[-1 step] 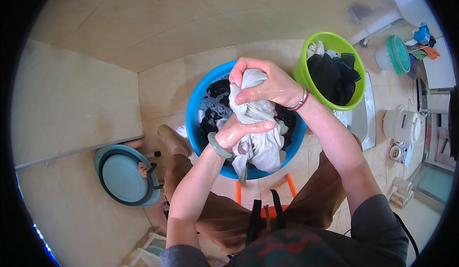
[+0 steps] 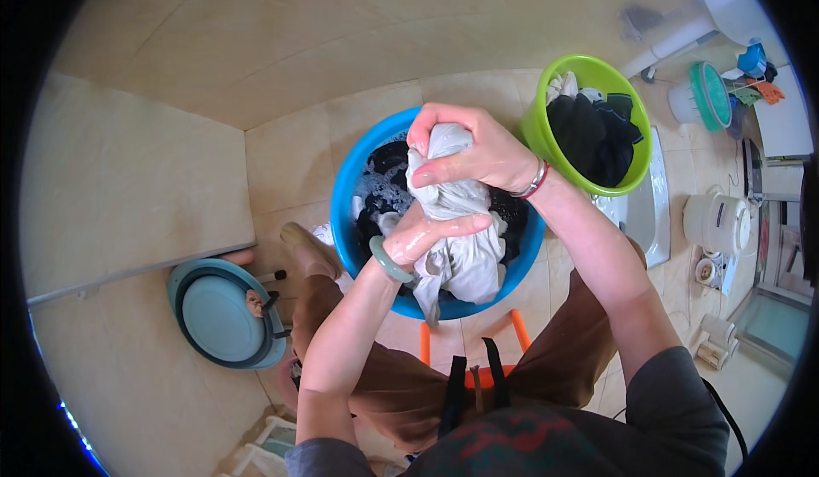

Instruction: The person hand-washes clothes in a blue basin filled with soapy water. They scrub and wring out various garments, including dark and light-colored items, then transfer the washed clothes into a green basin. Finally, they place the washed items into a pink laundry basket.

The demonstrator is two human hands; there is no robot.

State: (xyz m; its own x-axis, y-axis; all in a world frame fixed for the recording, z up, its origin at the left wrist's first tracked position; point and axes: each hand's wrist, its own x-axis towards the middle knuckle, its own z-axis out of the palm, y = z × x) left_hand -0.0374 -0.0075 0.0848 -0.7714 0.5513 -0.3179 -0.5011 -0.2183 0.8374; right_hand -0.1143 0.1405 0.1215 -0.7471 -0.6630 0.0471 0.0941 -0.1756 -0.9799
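**White cloth [image 2: 471,268] gripped in two hands, long axis pointing away from the body**

Notes from my remote seat. Nearest me, the cloth's loose folds spread toward the person's lap; one narrow tail overlaps the near rim of the blue basin [image 2: 343,212]. Whether it touches, I can't tell.

Left hand [image 2: 414,235] clasps the middle, thumb laid across, fingers hidden behind; its jade-green bangle [image 2: 389,260] sits close to the folds. Right hand [image 2: 486,147] closes round the bunched far end, thumb and fingers wrapped over it. The relation I mind: right beyond left along one lengthwise bundle, neither nearer, both in contact, the left closer to the loose end.

Under the hands, dark laundry [image 2: 392,154] and suds lie in the basin. Side room differs: on the right, the lime-green basin [image 2: 536,127], loaded with dark clothes [image 2: 589,131], stands close by the right wrist. Leftward I read more room: tiled floor [image 2: 294,157] runs to the wall [image 2: 324,33]. Farther right, past the green basin, a white bucket [image 2: 712,225].
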